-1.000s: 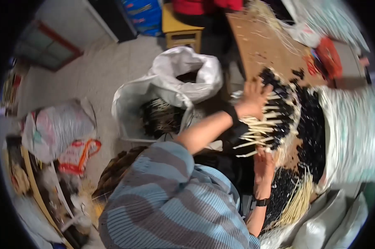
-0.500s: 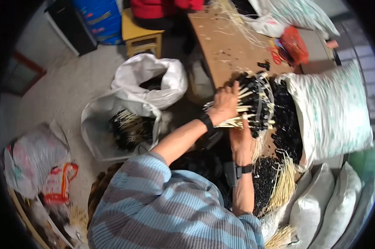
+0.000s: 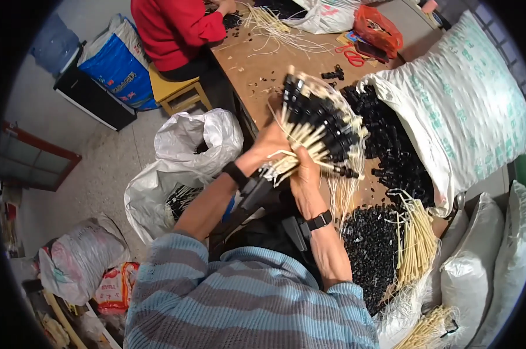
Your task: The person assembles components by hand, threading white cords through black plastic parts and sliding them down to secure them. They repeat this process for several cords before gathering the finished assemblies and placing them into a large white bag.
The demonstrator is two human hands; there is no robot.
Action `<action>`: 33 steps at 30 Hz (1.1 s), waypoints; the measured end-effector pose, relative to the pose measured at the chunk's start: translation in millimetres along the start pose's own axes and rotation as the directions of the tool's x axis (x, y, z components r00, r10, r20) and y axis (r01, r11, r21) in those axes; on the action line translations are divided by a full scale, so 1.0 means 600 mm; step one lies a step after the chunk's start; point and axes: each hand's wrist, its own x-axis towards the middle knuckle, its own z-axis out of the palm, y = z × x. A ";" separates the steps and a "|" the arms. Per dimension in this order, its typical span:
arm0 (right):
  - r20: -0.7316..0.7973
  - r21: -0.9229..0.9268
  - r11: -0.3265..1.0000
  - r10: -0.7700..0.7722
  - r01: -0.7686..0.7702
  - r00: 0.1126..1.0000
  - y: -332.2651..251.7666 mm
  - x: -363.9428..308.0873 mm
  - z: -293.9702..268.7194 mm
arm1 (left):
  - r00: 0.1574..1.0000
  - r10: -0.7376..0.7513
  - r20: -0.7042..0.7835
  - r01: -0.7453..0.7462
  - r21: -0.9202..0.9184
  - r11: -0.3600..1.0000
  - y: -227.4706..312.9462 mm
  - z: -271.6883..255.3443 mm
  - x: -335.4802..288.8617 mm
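Both hands are closed around one thing: a thick fan-shaped bundle of pale cream cords tipped with black plastic caps (image 3: 318, 125), held up just past the near edge of the brown wooden surface (image 3: 263, 64). The left hand (image 3: 268, 145) wraps the gathered cord stems from the 9 o'clock side, fingers curled tight, a black band on its wrist. The right hand (image 3: 303, 177) clamps the same stems from 6 o'clock, thumb up against the cords, a black wristwatch (image 3: 319, 220) below it. The capped ends spread out toward 1 o'clock, and loose cord tails hang down at 5 o'clock from the grip.

Around the bundle: at 3 o'clock lies a heap of small black plastic caps (image 3: 394, 148), spilling from the mouth of a big white woven sack with green print (image 3: 461, 110). At 5 o'clock sits a second dark pile of black caps (image 3: 370, 250) with a sheaf of cream cords (image 3: 417, 244) lying beside it. At 9 o'clock, on the floor, stand open white plastic bags (image 3: 184, 157), one holding finished capped cords. At 12 o'clock loose cream cords (image 3: 274, 29) are scattered on the surface, with red-handled scissors (image 3: 350, 56) and an orange plastic bag (image 3: 379, 29) toward 1 o'clock. At 11 o'clock a person in a red top (image 3: 175, 29) sits on a yellow wooden stool (image 3: 175, 93). The raised bundle hides part of the surface behind it.
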 end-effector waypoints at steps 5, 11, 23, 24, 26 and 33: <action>0.297 0.004 0.996 -0.086 0.089 0.951 -0.040 -0.067 0.095 | 0.994 0.093 -0.057 -0.107 -0.327 0.939 0.190 -0.040 -0.038; 0.630 0.015 0.991 0.092 -0.131 0.771 -0.003 -0.134 0.186 | 0.942 0.021 -0.335 0.029 0.143 0.989 0.307 -0.130 -0.141; 0.692 -0.128 0.671 0.588 -0.730 0.419 0.247 -0.269 0.287 | 0.627 -0.272 -0.730 0.466 0.072 0.882 0.350 -0.316 -0.429; 0.628 -0.190 0.582 0.691 -0.791 0.357 0.268 -0.270 0.287 | 0.609 -0.285 -0.740 0.482 0.061 0.874 0.346 -0.328 -0.442; 0.549 -0.221 0.504 0.772 -0.835 0.320 0.312 -0.276 0.281 | 0.546 -0.464 -0.698 0.602 -0.059 0.797 0.339 -0.343 -0.468; 0.343 -0.304 0.277 0.924 -0.912 0.167 0.445 -0.247 0.210 | 0.252 -0.750 -0.611 0.752 -0.365 0.549 0.223 -0.382 -0.544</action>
